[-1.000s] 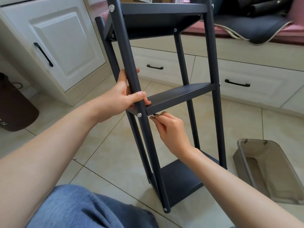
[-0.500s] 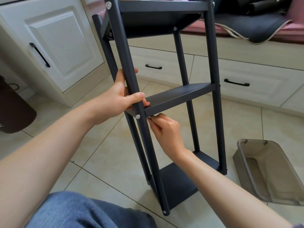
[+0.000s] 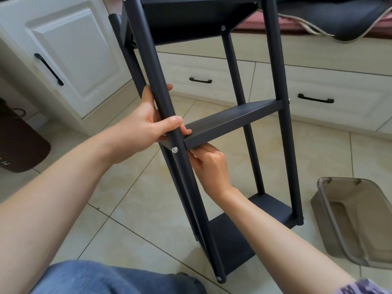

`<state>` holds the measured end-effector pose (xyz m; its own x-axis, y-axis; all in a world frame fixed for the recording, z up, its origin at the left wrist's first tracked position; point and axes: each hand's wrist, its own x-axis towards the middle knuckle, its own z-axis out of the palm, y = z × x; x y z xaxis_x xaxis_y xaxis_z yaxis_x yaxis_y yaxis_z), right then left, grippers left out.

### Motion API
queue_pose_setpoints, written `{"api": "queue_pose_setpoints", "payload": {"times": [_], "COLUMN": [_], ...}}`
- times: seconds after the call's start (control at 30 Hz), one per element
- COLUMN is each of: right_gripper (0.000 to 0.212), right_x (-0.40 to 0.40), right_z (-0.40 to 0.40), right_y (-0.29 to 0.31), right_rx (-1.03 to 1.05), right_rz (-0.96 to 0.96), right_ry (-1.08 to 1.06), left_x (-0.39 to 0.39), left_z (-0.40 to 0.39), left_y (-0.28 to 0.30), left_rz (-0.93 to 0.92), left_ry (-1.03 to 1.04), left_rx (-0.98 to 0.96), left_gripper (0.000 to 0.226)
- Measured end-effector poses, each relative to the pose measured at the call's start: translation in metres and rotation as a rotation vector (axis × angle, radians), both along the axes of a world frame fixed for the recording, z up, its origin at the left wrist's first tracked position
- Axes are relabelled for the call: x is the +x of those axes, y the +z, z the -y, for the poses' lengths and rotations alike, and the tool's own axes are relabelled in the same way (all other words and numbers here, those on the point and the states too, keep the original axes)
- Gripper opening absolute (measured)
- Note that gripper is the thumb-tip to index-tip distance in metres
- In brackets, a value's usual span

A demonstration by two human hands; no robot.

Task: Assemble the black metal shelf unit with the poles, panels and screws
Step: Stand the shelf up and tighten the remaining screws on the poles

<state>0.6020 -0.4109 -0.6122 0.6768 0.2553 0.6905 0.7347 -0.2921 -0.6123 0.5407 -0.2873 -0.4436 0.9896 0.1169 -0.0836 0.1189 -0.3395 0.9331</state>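
Note:
The black metal shelf unit stands upright on the tiled floor, with a top panel (image 3: 191, 20), a middle panel (image 3: 233, 122) and a bottom panel (image 3: 233, 240) between its poles. My left hand (image 3: 146, 124) grips the near left pole (image 3: 148, 60) just above the middle panel, thumb across the front. A silver screw (image 3: 174, 150) sits in that pole at the panel's corner. My right hand (image 3: 210, 166) is tucked under that corner, its fingers curled and pinched together against the underside. What they pinch is mostly hidden.
A translucent grey plastic bin (image 3: 331, 219) lies on the floor to the right of the shelf. A brown bag (image 3: 19, 141) stands at the left by a white cabinet (image 3: 74, 56). White drawers (image 3: 318, 85) run behind the shelf. My knee in blue jeans (image 3: 106, 279) is at the bottom.
My right hand has moved up, closer under the middle panel's corner, and the small metal tip seen at its fingers is now covered. My left hand keeps its grip on the pole.

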Motion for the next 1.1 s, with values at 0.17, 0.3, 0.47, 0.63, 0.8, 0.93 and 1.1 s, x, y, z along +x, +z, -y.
{"api": "queue_pose_setpoints", "payload": {"times": [0.17,0.3,0.47,0.63,0.8,0.93,1.1], "right_gripper": [0.023,0.030,0.029,0.030,0.019,0.017,0.018], "right_x": [0.003,0.003,0.000,-0.010,-0.020,-0.028,-0.033], "right_z": [-0.005,-0.006,-0.002,0.011,0.031,0.049,0.086], "right_y": [0.002,0.005,0.007,0.009,0.014,0.024,0.058], "right_rx": [0.025,0.025,0.000,-0.041,-0.088,-0.199,-0.389], "right_rz": [0.023,0.032,-0.001,-0.073,-0.084,-0.069,-0.106], "right_ry": [-0.006,0.003,0.023,0.061,0.082,0.102,0.133], "left_x": [0.002,0.003,0.003,0.004,0.000,-0.003,-0.007], "left_z": [0.000,0.000,0.000,-0.001,-0.001,-0.002,0.000], "left_y": [0.000,0.000,0.000,-0.001,-0.001,-0.002,-0.002], "left_rz": [0.014,0.016,0.013,0.006,-0.008,-0.024,-0.041], "left_ry": [0.008,0.005,-0.001,-0.005,0.000,0.008,0.001], "left_rx": [-0.011,-0.005,0.012,0.014,0.007,0.001,0.017], "left_gripper": [0.053,0.053,0.054,0.058,0.059,0.060,0.063]}}
